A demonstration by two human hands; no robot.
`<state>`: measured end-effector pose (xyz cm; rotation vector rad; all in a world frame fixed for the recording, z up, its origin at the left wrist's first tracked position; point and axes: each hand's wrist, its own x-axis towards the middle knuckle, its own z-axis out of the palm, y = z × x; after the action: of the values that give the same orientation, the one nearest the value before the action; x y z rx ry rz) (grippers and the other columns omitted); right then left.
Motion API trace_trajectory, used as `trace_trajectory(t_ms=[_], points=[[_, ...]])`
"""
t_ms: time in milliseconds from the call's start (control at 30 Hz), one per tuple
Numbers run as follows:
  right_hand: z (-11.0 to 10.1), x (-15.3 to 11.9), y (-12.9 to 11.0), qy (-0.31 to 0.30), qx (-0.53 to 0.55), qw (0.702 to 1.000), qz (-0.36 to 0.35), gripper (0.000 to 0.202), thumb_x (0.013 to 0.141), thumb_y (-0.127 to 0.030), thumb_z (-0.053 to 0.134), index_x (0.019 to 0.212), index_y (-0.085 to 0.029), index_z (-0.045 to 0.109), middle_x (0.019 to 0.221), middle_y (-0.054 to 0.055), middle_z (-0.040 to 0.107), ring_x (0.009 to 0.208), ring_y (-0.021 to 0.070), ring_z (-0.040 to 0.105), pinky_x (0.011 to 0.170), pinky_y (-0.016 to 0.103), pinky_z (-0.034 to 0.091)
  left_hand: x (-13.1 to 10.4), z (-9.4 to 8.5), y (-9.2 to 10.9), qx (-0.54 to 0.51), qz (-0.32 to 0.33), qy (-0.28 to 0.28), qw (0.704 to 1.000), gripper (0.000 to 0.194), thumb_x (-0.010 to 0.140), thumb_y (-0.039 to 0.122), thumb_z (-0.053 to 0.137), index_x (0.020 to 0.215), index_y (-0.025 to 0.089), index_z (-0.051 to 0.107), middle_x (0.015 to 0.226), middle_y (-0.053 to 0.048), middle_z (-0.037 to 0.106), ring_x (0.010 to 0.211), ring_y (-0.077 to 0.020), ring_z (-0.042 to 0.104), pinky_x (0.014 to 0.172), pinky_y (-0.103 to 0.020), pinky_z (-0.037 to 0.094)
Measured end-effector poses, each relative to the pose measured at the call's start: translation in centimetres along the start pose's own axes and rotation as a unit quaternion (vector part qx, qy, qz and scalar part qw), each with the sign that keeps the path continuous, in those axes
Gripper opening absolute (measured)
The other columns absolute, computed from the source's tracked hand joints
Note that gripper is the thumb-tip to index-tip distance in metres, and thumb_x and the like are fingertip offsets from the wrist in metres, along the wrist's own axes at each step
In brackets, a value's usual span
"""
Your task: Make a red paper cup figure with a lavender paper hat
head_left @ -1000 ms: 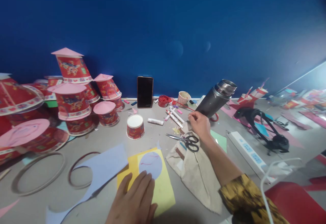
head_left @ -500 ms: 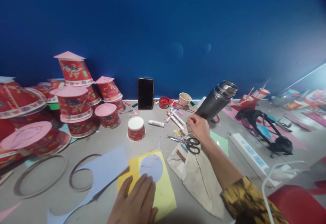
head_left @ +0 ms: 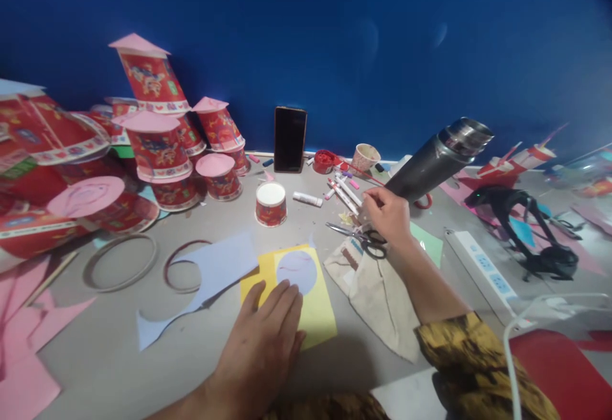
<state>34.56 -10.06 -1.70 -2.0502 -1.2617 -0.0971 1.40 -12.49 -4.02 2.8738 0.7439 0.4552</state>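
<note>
My left hand (head_left: 268,334) lies flat, fingers extended, over yellow paper (head_left: 321,310). Its fingertips touch the lower edge of a blue paper circle (head_left: 299,270) bearing a faint reddish line. Off to the right, my right hand (head_left: 388,215) is closed in a pinch above a beige cloth bag (head_left: 377,299); whatever sits between the fingertips is too small to make out. Just below that hand, black-handled scissors (head_left: 373,245) rest on the bag. A dark steel flask (head_left: 437,159) leans behind the hand. Blue paper with a round cut-out (head_left: 222,264) lies left of the yellow sheets.
A red paper cup (head_left: 271,206), a glue stick (head_left: 307,199) and markers (head_left: 345,197) stand or lie beyond my hands. Stacked red cups (head_left: 165,152) fill the left. A phone (head_left: 289,139) leans on the wall. At right are a power strip (head_left: 482,273) and a black strap device (head_left: 526,229).
The view has tilted down and swung slightly left, so the scene sits higher and further right. My left hand stays on the paper, and my right hand stays pinched near the scissors.
</note>
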Motion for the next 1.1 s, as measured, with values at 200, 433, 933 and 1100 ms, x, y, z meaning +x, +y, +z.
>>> trace_trajectory(t_ms=[200,433,933,1100], points=[[0.2,-1.1,-1.3,-0.021,0.014,0.998,-0.055,0.026,0.091,-0.037,0.057,0.091,-0.020,0.077,0.077,0.003,0.076,0.069,0.0183,0.068,0.069,0.027,0.046,-0.2,0.0,0.1,0.024,0.010,-0.018,1.000,0.033,0.096,0.032,0.061,0.124,0.015,0.070,0.127,-0.008,0.076,0.125,-0.0272,0.063,0.110,-0.049,0.034],[0.1,-1.3,-1.8,-0.070,0.004,0.995,-0.070,0.023,0.090,-0.035,0.059,0.091,-0.021,0.077,0.076,0.002,0.077,0.068,0.0177,0.068,0.067,0.027,0.044,0.0,0.0,0.1,0.040,0.020,-0.007,0.999,0.031,0.096,0.032,0.059,0.121,0.016,0.071,0.123,-0.007,0.077,0.121,-0.0259,0.064,0.108,-0.047,0.033],[-1.4,2.6,-3.7,-0.176,-0.279,0.943,-0.044,0.026,0.099,-0.033,0.052,0.103,-0.024,0.076,0.094,0.008,0.079,0.082,0.0225,0.070,0.065,0.028,0.036,-0.1,1.0,-0.6,0.022,0.034,0.087,0.995,0.026,0.094,0.036,0.061,0.112,0.020,0.071,0.114,-0.004,0.080,0.112,-0.0229,0.066,0.106,-0.043,0.031],[-1.6,3.6,-3.3,-0.169,-0.270,0.948,-0.022,0.028,0.101,-0.032,0.049,0.105,-0.023,0.075,0.098,0.008,0.079,0.088,0.0231,0.071,0.069,0.028,0.039,-0.4,1.5,-0.9,0.010,0.043,0.099,0.994,0.026,0.096,0.036,0.059,0.114,0.021,0.070,0.113,-0.003,0.080,0.114,-0.0232,0.066,0.108,-0.043,0.032]])
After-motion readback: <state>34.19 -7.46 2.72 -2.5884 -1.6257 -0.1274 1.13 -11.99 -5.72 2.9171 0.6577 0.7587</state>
